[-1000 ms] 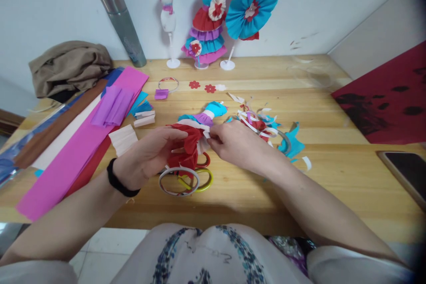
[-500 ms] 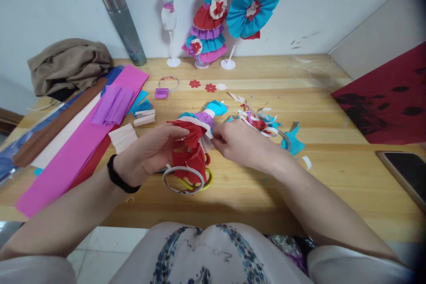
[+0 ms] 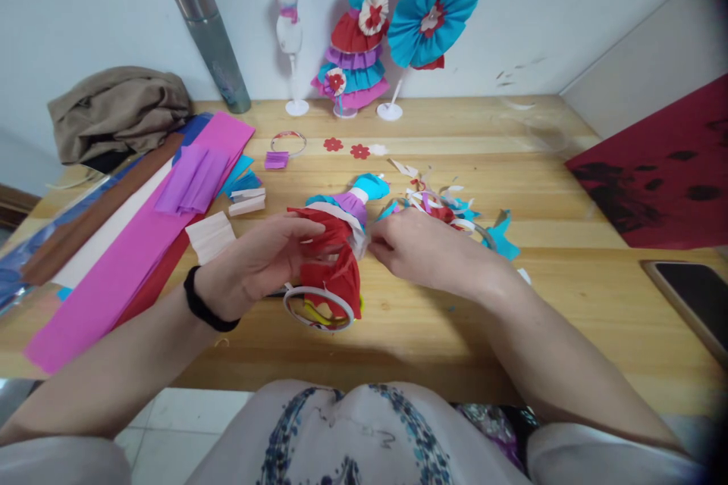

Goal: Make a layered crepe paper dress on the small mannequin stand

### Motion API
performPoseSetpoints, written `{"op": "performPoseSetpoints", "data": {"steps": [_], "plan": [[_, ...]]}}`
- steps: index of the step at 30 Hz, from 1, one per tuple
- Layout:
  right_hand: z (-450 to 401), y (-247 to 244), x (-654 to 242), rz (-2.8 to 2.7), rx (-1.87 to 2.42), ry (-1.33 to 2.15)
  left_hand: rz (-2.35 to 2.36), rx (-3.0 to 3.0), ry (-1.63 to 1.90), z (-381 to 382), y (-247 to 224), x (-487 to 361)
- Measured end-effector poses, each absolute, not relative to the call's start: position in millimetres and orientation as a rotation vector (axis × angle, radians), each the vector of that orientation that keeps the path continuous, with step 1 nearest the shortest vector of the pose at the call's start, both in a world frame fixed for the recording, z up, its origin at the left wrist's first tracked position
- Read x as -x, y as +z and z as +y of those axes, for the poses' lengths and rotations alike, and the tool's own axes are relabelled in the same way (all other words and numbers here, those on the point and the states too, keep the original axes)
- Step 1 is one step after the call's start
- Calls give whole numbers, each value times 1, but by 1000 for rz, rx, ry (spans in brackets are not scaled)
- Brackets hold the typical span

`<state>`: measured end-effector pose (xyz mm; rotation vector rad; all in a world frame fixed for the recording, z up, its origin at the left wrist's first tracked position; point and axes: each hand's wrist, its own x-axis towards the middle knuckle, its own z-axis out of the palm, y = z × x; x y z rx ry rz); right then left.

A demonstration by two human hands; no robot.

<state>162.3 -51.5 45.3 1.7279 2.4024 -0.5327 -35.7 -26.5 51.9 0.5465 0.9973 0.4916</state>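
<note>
Red paper [image 3: 333, 273] and the tape ring [image 3: 330, 329] have shifted rightward. The left hand [image 3: 258, 258] grips that paper, thumb on top; the dressed figure [image 3: 353, 203] lies ahead and rightward of it. Fingertips pinched, the right hand [image 3: 418, 246] sits beside the figure's skirt; whether it holds anything, I cannot tell.

No lettering, label, brand, number or sign can be read anywhere here.
</note>
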Motion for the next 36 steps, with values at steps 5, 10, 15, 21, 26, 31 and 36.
{"op": "performPoseSetpoints", "data": {"steps": [5,10,15,21,26,31,36], "plan": [[-49,53,-168,2445,-1731,-527,914,-561,486,-27,47,39],[-31,41,-178,2398,-1968,-511,870,-561,492,-28,45,40],[-9,19,-185,2630,-2019,-212,878,-528,492,-26,44,41],[8,1,-180,2856,-1523,-239,911,-485,511,-21,38,44],[14,6,-176,2870,-1403,-92,900,-487,510,-21,36,46],[14,26,-175,2846,-1243,-43,924,-447,547,-24,38,45],[20,50,-173,2757,-1177,13,885,-381,538,-32,39,47]]}}
